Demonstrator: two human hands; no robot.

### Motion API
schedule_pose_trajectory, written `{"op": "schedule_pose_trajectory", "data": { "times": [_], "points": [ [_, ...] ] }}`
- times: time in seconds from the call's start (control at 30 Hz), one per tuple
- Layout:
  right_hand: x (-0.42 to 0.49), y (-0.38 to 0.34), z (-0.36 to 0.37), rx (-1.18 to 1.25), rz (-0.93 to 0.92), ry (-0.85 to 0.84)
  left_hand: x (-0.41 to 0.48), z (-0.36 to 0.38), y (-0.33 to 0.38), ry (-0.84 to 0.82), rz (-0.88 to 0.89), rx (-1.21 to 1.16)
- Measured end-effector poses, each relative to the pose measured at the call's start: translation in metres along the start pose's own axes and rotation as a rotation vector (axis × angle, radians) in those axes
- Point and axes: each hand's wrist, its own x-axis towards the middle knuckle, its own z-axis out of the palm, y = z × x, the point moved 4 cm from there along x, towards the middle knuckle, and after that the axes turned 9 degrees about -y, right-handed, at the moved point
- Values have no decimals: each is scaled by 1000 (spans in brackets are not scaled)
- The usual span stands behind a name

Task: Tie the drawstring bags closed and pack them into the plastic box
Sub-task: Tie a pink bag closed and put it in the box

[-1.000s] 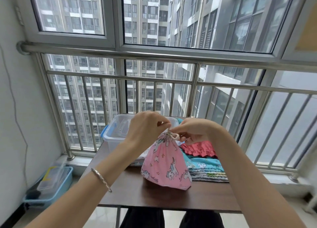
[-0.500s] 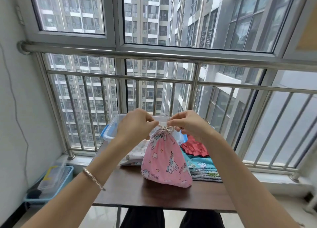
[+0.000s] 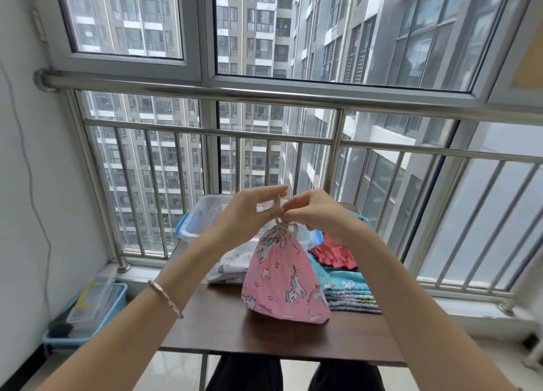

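Note:
A pink unicorn drawstring bag (image 3: 282, 279) stands upright on the brown table (image 3: 235, 332), its neck gathered shut. Just above the neck, my left hand (image 3: 249, 214) and my right hand (image 3: 314, 211) both pinch the cream drawstring (image 3: 282, 224), which loops at the bag's top. Behind the hands sits the clear plastic box (image 3: 199, 217) with blue clips. A white patterned bag (image 3: 235, 261) lies flat to the left of the pink one. A stack of teal bags (image 3: 346, 285) and a red bag (image 3: 332, 254) lie to its right.
A steel railing (image 3: 264, 137) and window stand right behind the table. On the floor at the left sits a blue bin (image 3: 88, 317) with clear containers in it. My legs show under the table's near edge.
Both hands have lifted higher above the bag's neck, drawing the cord upward. The bag has stayed in place on the table.

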Motion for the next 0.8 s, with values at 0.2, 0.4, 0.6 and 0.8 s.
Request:
{"op": "schedule_pose_trajectory", "data": {
  "times": [0.2, 0.4, 0.6, 0.8],
  "points": [
    [-7, -1, -2, 7, -55, -8, 6, 4, -2, -105, -1, -21],
    [-9, 4, -2, -73, -178, 97, 5, -2, -5, 8, -117, -189],
    [-16, 1, 3, -392, -394, 249, 6, 2, -9, -100, -279, -393],
    [-9, 10, 1, -198, -214, 123, 8, 3, -2, -207, -176, -223]
  ]
}}
